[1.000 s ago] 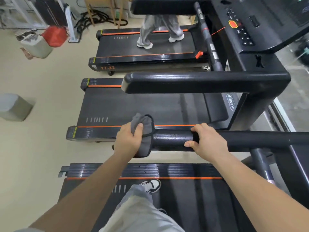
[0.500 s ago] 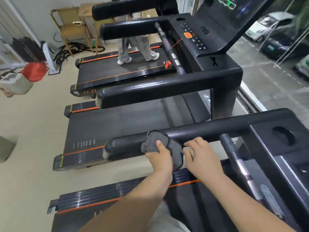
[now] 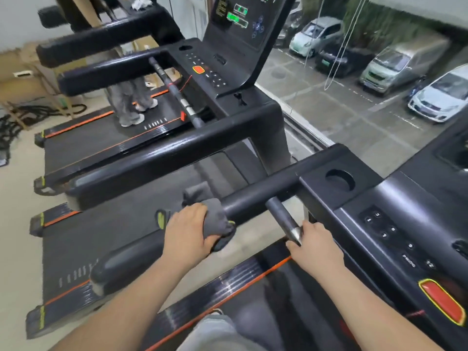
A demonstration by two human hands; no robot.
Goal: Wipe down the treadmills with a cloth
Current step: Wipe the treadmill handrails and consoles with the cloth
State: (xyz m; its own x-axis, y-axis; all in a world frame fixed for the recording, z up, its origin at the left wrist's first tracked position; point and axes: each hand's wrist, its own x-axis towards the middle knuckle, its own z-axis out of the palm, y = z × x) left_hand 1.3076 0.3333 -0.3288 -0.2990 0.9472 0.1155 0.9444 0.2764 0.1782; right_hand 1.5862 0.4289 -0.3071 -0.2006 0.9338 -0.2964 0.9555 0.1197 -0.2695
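The cloth (image 3: pixel 215 220) lies over the near treadmill's black handrail (image 3: pixel 255 200), about midway along it. The left hand (image 3: pixel 186 230) is on top, its fingers curled round cloth and rail. The right hand (image 3: pixel 316 247) holds the lower end of a thin grey bar (image 3: pixel 279 215), fingers wrapped round it. By my judgement only this rail is being wiped; the console (image 3: pixel 405 224) and the neighbouring treadmills (image 3: pixel 114 239) look left to do.
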